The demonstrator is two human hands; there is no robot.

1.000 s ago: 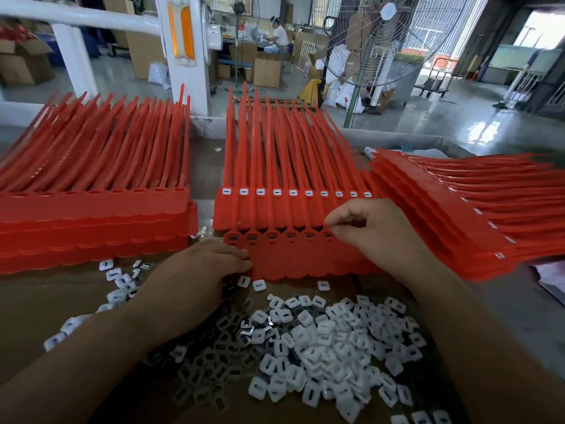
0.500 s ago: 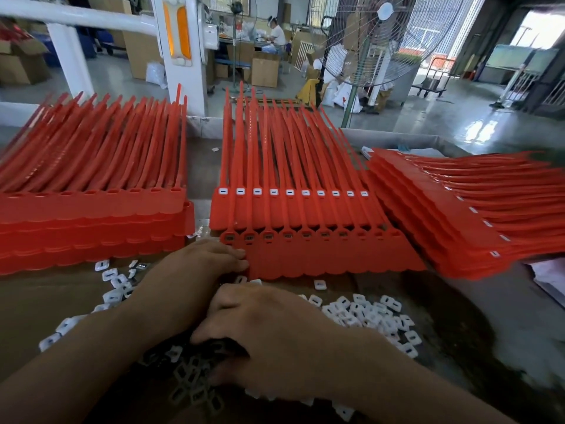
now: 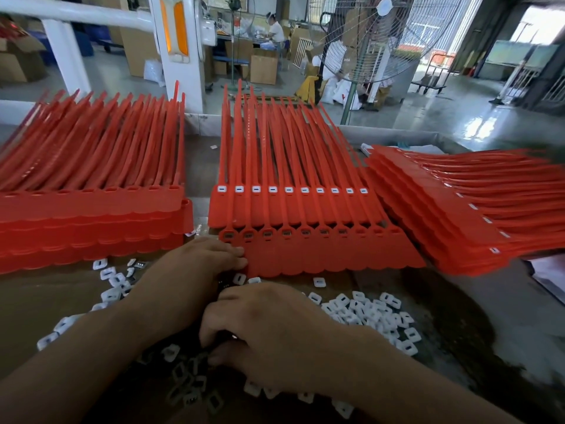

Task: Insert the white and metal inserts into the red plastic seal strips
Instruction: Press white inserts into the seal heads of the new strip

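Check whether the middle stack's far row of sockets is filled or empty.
Filled: all ten sockets in the far row of the middle stack show white inserts.

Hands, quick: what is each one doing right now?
Left hand: open, touching the front red strip sheet at its edge.
Right hand: fingers curled into the insert pile; grip hidden, cannot tell.
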